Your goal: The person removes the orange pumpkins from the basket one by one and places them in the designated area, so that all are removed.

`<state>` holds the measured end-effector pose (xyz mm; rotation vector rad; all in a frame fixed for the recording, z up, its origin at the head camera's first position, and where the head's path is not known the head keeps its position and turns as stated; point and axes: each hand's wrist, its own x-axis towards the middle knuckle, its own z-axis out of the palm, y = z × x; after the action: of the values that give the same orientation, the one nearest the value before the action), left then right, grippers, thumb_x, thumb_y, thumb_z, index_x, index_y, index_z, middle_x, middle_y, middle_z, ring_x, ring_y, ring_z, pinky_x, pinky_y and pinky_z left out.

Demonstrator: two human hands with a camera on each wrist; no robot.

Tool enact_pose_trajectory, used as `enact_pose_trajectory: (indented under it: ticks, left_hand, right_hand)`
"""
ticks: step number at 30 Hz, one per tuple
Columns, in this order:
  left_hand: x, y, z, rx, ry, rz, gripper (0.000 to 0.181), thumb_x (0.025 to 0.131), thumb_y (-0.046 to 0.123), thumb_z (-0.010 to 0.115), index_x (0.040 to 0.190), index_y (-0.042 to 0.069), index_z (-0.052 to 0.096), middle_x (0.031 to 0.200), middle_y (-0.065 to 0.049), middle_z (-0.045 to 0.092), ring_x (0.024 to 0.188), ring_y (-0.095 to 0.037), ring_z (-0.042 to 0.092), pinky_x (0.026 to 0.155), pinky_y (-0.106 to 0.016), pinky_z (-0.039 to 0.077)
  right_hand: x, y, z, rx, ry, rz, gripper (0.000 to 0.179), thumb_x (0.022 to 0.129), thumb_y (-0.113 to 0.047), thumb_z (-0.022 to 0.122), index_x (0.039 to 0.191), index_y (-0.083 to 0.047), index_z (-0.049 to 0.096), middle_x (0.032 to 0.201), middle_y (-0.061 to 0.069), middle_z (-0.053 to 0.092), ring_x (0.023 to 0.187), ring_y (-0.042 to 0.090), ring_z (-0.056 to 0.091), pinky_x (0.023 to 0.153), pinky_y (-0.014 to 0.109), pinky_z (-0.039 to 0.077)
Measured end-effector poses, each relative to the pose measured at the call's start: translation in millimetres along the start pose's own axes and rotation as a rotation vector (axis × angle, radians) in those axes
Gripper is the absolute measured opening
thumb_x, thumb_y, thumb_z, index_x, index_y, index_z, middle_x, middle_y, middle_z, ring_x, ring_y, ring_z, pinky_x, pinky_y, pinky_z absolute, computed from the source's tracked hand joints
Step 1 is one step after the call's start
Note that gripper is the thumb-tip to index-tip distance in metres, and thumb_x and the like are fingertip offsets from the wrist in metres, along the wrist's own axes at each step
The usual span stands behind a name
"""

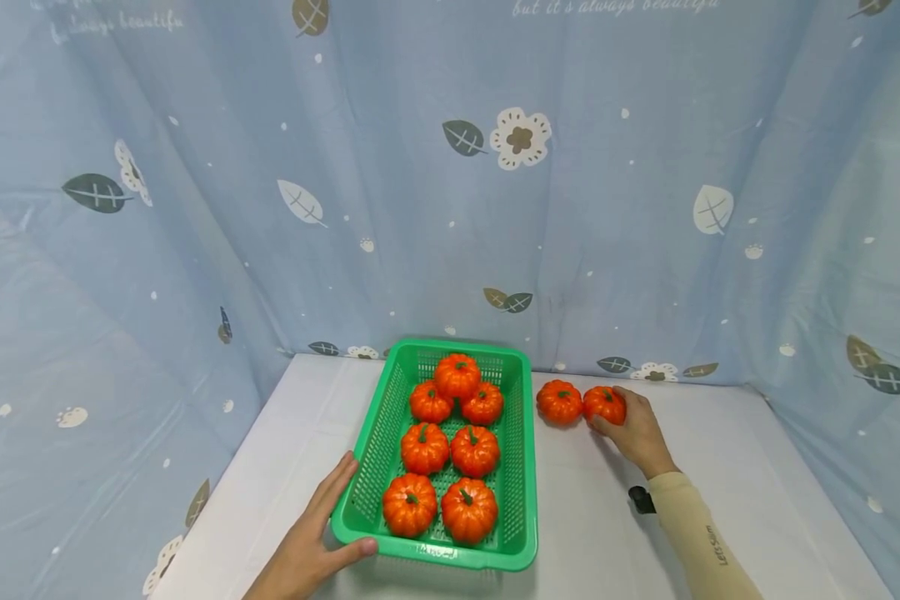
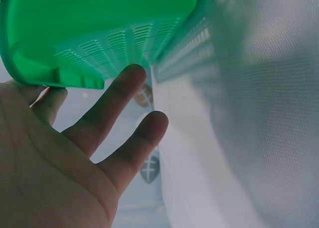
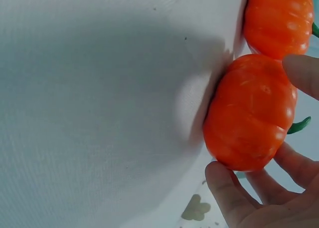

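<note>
A green plastic basket [image 1: 532, 492] holds several small orange pumpkins, among them a front-row pumpkin [image 1: 469, 510] with a green stem. My left hand [image 1: 307, 533] lies at the basket's near left corner, thumb at the front rim and fingers along the left side. In the left wrist view its fingers [image 2: 107, 113] are spread and fairly straight against the basket. Right of the basket, my right hand [image 1: 637, 429] holds an orange pumpkin [image 3: 251, 115] between thumb and fingers. That pumpkin sits on the table, touching or almost touching another pumpkin [image 1: 559, 402] on its left.
A white cloth covers the table [image 1: 577, 517]. Behind and beside it hangs a blue curtain [image 1: 420, 208] with leaf and flower prints. A black wrist device [image 1: 642, 500] sits beside the right forearm, which wears a beige sleeve [image 1: 693, 525].
</note>
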<state>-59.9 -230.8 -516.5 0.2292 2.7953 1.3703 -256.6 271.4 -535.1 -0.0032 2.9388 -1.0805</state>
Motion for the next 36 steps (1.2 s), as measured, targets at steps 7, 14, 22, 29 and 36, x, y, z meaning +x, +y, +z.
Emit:
enact_pose_trajectory:
  ticks: [7, 14, 22, 29, 36]
  left_hand:
    - [0.0, 0.4, -0.1, -0.015, -0.005, -0.008, 0.101, 0.085, 0.044, 0.082, 0.163, 0.037, 0.018, 0.169, 0.009, 0.009, 0.15, -0.037, 0.015, 0.104, -0.077, 0.029]
    - [0.3, 0.4, 0.1, -0.016, -0.007, 0.003, 0.101, 0.085, 0.043, 0.082, 0.163, 0.037, 0.018, 0.169, 0.01, 0.009, 0.15, -0.036, 0.016, 0.104, -0.077, 0.03]
    - [0.3, -1.1, 0.9, -0.006, -0.012, -0.006, 0.1, 0.086, 0.043, 0.081, 0.162, 0.039, 0.017, 0.169, 0.011, 0.009, 0.15, -0.036, 0.015, 0.103, -0.077, 0.03]
    - [0.2, -1.2, 0.0, -0.009, -0.013, -0.013, 0.1, 0.085, 0.043, 0.081, 0.162, 0.039, 0.018, 0.169, 0.012, 0.009, 0.15, -0.036, 0.015, 0.103, -0.077, 0.031]
    - [0.3, -0.8, -0.7, -0.017, -0.016, -0.018, 0.1, 0.085, 0.041, 0.082, 0.162, 0.04, 0.017, 0.169, 0.011, 0.009, 0.15, -0.036, 0.014, 0.103, -0.077, 0.03]
  right_hand:
    - [-0.5, 1, 0, 0.004, 0.007, -0.008, 0.074, 0.096, -0.025, 0.069, 0.15, 0.011, 0.033, 0.147, 0.038, 0.031, 0.132, 0.054, 0.036, 0.112, 0.069, 0.028]
    - [-0.2, 2, 0, 0.011, 0.01, 0.003, 0.074, 0.097, -0.025, 0.069, 0.151, 0.008, 0.033, 0.149, 0.037, 0.03, 0.133, 0.053, 0.035, 0.112, 0.069, 0.027]
    - [-2.5, 4, -3, 0.019, 0.016, 0.031, 0.074, 0.096, -0.024, 0.071, 0.151, 0.008, 0.033, 0.15, 0.037, 0.03, 0.135, 0.053, 0.033, 0.112, 0.068, 0.028]
    - [-5.5, 4, -7, 0.046, 0.037, 0.049, 0.072, 0.096, -0.022, 0.07, 0.152, 0.007, 0.034, 0.152, 0.036, 0.029, 0.138, 0.053, 0.031, 0.112, 0.066, 0.029]
    - [-10.9, 2, -10, 0.087, 0.073, 0.062, 0.073, 0.097, -0.024, 0.07, 0.153, 0.005, 0.034, 0.153, 0.034, 0.029, 0.137, 0.052, 0.033, 0.11, 0.064, 0.034]
